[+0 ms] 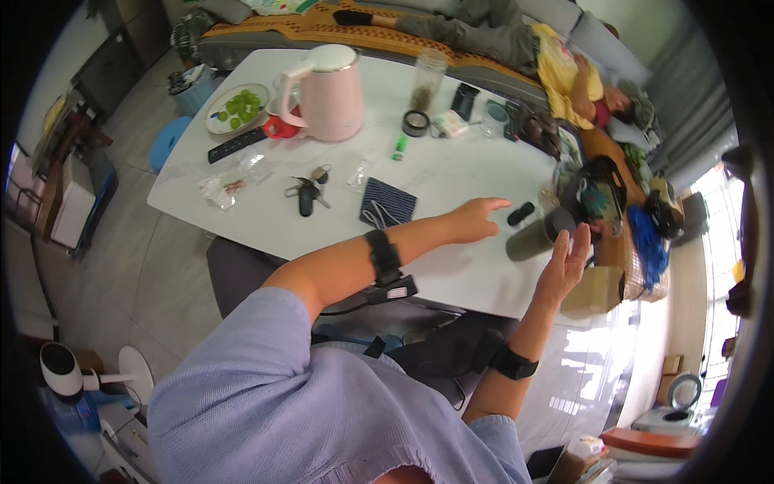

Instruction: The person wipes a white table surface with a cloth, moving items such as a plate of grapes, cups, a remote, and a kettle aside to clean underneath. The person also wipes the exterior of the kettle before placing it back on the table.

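My left hand point(481, 220) reaches over the white table point(272, 209), index finger extended towards a small black object point(520, 213) and not touching it. Beside that object a dark cylindrical tumbler point(535, 239) stands near the right edge. Raised by the tumbler is my right hand point(565, 266), fingers apart; whether its fingertips touch the tumbler cannot be told. Neither hand holds anything. Left of my forearm lie a dark striped cloth pouch point(388, 202) with a cord and a bunch of keys point(308, 196). Both forearms wear black straps.
A pink electric kettle point(332, 97), a plate of green grapes point(239, 109), a remote control point(237, 145), a glass jar point(428, 81) and a black round tin point(416, 123) occupy the far side. Bags point(598, 187) crowd the right. A person point(565, 72) lies on the sofa behind.
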The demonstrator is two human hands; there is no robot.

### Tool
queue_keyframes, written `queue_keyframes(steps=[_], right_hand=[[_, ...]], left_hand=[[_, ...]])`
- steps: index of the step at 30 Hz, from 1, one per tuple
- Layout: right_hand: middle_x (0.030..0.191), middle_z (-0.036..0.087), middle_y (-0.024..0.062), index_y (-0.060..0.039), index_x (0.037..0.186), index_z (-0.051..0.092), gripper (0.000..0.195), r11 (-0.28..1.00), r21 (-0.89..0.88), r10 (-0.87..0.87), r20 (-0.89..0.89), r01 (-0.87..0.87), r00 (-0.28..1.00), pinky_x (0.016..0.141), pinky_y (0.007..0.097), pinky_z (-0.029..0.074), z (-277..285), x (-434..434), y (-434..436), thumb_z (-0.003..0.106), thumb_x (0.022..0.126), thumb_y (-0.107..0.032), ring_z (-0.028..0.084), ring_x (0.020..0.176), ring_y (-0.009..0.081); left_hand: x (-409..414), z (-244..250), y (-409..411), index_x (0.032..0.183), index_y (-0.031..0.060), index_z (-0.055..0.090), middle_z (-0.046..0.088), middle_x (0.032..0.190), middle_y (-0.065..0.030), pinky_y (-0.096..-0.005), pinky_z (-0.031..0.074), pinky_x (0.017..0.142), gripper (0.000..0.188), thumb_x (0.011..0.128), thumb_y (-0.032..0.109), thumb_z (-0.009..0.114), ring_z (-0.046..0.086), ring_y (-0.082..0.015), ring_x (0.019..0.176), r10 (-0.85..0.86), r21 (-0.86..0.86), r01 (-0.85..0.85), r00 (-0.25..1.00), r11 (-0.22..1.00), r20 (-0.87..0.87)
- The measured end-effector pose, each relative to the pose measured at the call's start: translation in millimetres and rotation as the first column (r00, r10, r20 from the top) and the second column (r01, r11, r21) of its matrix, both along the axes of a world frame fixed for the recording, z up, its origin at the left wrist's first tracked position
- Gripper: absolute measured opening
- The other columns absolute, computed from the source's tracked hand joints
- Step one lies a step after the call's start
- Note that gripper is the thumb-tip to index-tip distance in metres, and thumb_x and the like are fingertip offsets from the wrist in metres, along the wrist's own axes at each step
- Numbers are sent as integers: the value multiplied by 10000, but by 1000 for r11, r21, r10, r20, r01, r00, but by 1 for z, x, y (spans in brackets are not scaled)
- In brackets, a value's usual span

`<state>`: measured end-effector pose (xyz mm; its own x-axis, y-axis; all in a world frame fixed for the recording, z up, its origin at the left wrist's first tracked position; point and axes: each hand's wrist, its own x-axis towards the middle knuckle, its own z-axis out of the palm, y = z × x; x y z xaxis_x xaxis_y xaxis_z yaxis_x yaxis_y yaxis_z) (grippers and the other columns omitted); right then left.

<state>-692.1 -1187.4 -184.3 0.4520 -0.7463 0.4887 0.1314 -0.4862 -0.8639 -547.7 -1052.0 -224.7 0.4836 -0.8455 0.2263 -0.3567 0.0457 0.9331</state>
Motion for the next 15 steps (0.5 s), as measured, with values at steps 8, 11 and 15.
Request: queue_keyframes(steps=[8, 11, 15], right_hand=[[1371, 482, 178, 56, 1344, 446, 637, 609, 393, 741, 26, -689, 671, 1051, 383, 375, 1, 154, 142, 383, 992, -471, 453, 1279, 274], [1474, 345, 190, 67, 1411, 322, 757, 422, 490, 866, 31, -763, 499, 1113, 379, 274, 17, 222, 189, 327, 980, -555, 309, 1384, 277], [1529, 227, 196, 62, 1450, 220, 823, 370, 525, 860, 119, -767, 496, 1147, 385, 190, 21, 315, 205, 300, 964, -597, 205, 1427, 281]], left_hand=[[108, 23, 185, 1200, 3, 589, 610, 1170, -75, -272, 437, 935, 369, 832, 3, 557, 558, -145, 1082, 687, -272, -731, 682, 626, -251], [154, 24, 245, 1183, -8, 565, 595, 1167, -136, -313, 447, 908, 397, 800, 94, 589, 564, -216, 1049, 868, -404, -853, 443, 330, -226], [190, 35, 273, 1238, -22, 519, 585, 1139, -147, -309, 466, 851, 474, 834, 207, 614, 577, -204, 969, 933, -362, -912, 287, 195, -219]])
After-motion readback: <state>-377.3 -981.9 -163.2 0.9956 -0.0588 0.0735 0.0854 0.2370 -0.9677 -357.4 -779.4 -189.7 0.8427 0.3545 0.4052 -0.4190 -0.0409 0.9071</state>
